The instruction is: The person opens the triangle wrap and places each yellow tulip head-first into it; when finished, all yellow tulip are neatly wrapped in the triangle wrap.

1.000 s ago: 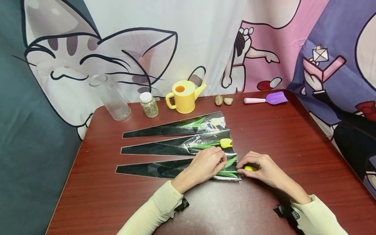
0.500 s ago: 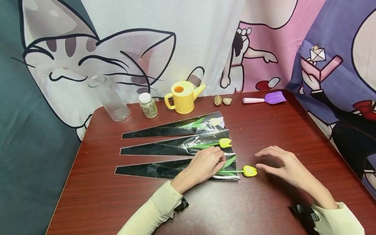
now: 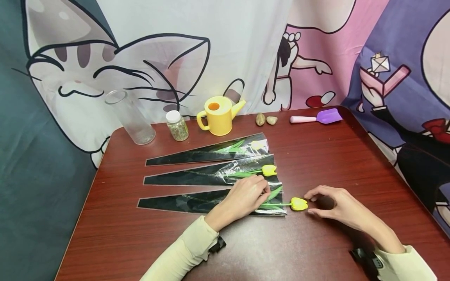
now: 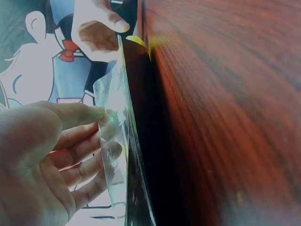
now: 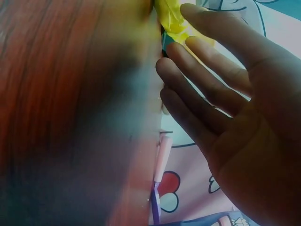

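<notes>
On the nearest black-and-clear plastic flower sleeve (image 3: 197, 200), my left hand (image 3: 244, 197) pinches the clear film between thumb and fingers, as the left wrist view shows. A yellow artificial tulip (image 3: 299, 204) lies with its stem and green leaves in that sleeve, its bloom sticking out past the wide right end. Just right of the bloom, my right hand (image 3: 346, 207) is held with thumb and fingers apart around nothing. In the right wrist view its fingertips are close to the yellow bloom (image 5: 171, 21); whether they touch cannot be told.
Two more sleeves, a middle one (image 3: 183, 175) and a far one (image 3: 190, 155), lie behind, each with a yellow tulip. Along the back stand a glass vase (image 3: 135, 121), a white-lidded jar (image 3: 178, 127), a yellow watering can (image 3: 219, 119), two stones (image 3: 271, 120) and a purple toy shovel (image 3: 328, 116).
My right hand let go of the tulip bloom and drew back to the right, then lowered slightly towards it. The left hand has stayed at the sleeve.
</notes>
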{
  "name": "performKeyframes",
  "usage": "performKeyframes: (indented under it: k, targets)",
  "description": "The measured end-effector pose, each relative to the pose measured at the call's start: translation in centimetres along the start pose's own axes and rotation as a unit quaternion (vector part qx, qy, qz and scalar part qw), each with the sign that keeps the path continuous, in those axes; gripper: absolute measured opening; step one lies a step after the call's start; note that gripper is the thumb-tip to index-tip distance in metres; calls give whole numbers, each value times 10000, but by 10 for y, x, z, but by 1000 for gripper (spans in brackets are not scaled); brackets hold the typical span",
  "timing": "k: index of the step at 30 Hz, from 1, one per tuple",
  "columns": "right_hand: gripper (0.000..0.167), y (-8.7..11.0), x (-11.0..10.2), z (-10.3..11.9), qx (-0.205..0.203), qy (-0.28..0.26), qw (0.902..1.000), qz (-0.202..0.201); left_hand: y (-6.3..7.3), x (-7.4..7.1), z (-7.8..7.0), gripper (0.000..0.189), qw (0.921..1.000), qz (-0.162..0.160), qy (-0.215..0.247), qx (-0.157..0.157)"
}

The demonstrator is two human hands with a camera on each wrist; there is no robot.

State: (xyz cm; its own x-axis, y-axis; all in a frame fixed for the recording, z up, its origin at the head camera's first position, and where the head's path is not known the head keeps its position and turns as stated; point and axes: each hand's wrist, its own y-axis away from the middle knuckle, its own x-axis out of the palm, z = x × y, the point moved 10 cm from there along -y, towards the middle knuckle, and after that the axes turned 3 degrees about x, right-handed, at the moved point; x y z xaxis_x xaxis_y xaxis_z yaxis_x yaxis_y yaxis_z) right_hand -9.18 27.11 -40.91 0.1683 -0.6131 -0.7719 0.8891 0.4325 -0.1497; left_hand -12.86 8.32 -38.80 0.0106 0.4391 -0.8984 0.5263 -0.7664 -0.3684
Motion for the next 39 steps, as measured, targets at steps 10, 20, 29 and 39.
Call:
performKeyframes:
  k: [10,20,29,39]
  targets:
    - [38,-3,3,8,-406,-110,9990,-154,0,-1,1,12,10000,-32,14,9]
    - [35,-9,8,11,-506,-124,9984,-200,1,0,1,11,10000,-11,-6,6]
    - [32,-23,22,21,-645,-340,9973,-92,1,-1,0,9,10000,-43,-1,-7]
    - [24,-37,34,27,-519,-619,9967,-105,-1,-2,-1,12,10000,-12,-17,-5]
